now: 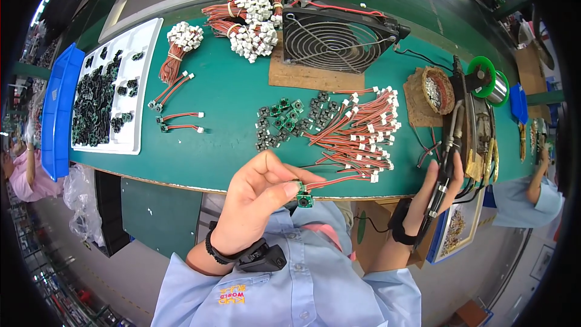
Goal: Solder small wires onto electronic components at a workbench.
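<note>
My left hand (pixel 247 200) is over the table's near edge, thumb and fingers pinching a small green circuit board (pixel 304 201). Red and dark wires run rightward from it to a white plug beside the pile of wired leads (pixel 357 133). My right hand (pixel 417 203) is wrapped round a black soldering iron (pixel 440 184), held upright in front of the iron stand (pixel 481 130). Between the hands and the fan lie loose small boards (pixel 284 115), some green side up, others dark. Further left rest a few boards with leads attached (pixel 181 122).
A black fan (pixel 333 36) stands on a wooden board at the back. Tied bundles of leads (pixel 251 39) lie to its left. A white tray (pixel 130 127) of dark boards and a blue bin (pixel 60 115) are far left. Solder spools (pixel 497 88) are at right. Co-workers sit on both sides.
</note>
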The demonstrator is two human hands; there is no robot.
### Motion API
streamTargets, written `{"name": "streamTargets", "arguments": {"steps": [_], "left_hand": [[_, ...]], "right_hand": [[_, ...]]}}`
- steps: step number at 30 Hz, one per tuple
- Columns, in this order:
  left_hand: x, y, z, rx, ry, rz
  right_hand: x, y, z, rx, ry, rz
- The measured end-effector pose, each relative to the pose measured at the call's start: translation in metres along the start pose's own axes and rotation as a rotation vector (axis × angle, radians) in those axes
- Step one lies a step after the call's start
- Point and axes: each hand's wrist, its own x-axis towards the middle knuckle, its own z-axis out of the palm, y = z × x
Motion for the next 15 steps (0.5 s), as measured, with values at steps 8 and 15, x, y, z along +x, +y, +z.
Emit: {"name": "streamTargets", "arguments": {"steps": [8, 15], "left_hand": [[0.005, -0.002, 0.002, 0.023, 0.031, 0.037], [0.003, -0.002, -0.013, 0.152, 0.062, 0.145]], "right_hand": [[-0.03, -0.025, -0.028, 0.12, -0.014, -0.022], [-0.052, -0.032, -0.032, 0.392, -0.339, -0.258]]}}
